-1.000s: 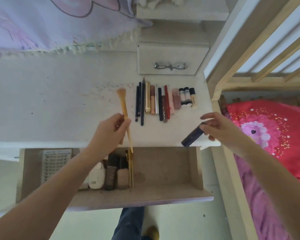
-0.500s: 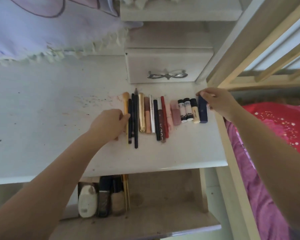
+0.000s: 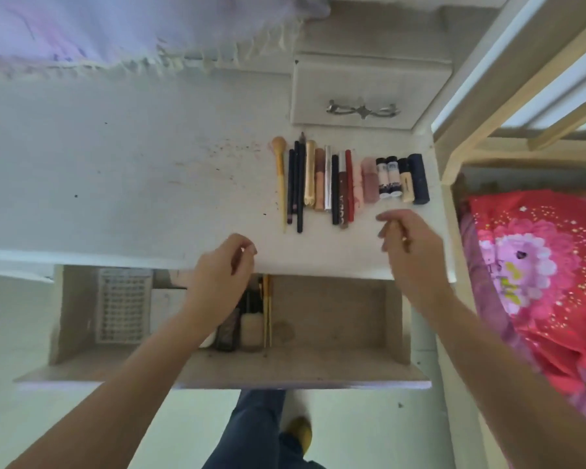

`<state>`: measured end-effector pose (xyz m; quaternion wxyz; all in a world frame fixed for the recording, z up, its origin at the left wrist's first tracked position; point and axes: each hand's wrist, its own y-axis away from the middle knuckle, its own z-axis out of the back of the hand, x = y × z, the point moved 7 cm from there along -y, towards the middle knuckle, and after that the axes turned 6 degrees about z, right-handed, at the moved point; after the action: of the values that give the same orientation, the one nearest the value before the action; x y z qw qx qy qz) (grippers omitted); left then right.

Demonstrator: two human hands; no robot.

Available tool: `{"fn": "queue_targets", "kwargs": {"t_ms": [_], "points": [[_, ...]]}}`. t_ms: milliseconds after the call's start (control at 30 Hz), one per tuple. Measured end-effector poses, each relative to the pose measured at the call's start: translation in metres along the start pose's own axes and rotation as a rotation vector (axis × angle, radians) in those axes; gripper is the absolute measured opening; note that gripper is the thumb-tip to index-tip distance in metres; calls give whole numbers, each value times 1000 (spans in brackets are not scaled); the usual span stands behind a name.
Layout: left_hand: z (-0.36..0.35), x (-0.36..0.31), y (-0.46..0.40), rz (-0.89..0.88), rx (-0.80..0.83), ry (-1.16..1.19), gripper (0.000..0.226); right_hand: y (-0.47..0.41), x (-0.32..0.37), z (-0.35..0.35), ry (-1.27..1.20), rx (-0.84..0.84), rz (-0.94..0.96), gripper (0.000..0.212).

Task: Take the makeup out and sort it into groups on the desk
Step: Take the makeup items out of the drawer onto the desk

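Head view: I look down on a white wooden desk (image 3: 115,170) with an open drawer (image 3: 335,319) below its front edge.
Makeup row: I see it laid side by side on the desk at about 1 o'clock from frame centre, just in front of a small white drawer box with a silver handle (image 3: 362,110).
Row, left end: yellow-handled makeup brush with a pale pink head (image 3: 280,177), then thin dark pencils (image 3: 296,184), a gold tube (image 3: 309,174) and a dark red stick (image 3: 349,184).
Row, right end: two small white tubes with black caps (image 3: 388,177), a cream tube (image 3: 406,181), and a dark navy cylindrical tube (image 3: 418,179) outermost at 3 o'clock of the row.
Left hand (image 3: 220,275): over the desk's front edge at 6 o'clock of the brush, fingers loosely curled, thumb near the fingertips; I see nothing in it.
Right hand (image 3: 410,245): above the desk at 6 o'clock of the navy tube, apart from the row, fingers loosely curved, holding nothing I can make out; motion blur.
Drawer contents: dark and beige bottles (image 3: 247,323) and thin yellow sticks (image 3: 268,309) stand just right of the left wrist; a white gridded tray (image 3: 122,306) lies at 9 o'clock of them.
Surroundings: lilac fringed cloth (image 3: 115,32) at 11 o'clock; red and pink floral bedding (image 3: 538,265) at 3 o'clock.
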<state>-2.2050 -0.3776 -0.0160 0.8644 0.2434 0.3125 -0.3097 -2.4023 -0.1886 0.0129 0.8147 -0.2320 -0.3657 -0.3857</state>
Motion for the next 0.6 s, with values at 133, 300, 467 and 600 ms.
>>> {"fn": "queue_targets", "kwargs": {"t_ms": [133, 300, 467, 600], "points": [[-51, 71, 44, 217, 121, -58, 15, 111, 7, -130, 50, 647, -11, 22], [-97, 81, 7, 245, 172, -299, 24, 109, -38, -217, 205, 726, -217, 28], [-118, 82, -21, 227, 196, -562, 24, 100, -48, -232, 348, 610, -234, 27], [-122, 93, -32, 294, 174, -521, 21, 101, -50, -227, 437, 592, -228, 32]]}}
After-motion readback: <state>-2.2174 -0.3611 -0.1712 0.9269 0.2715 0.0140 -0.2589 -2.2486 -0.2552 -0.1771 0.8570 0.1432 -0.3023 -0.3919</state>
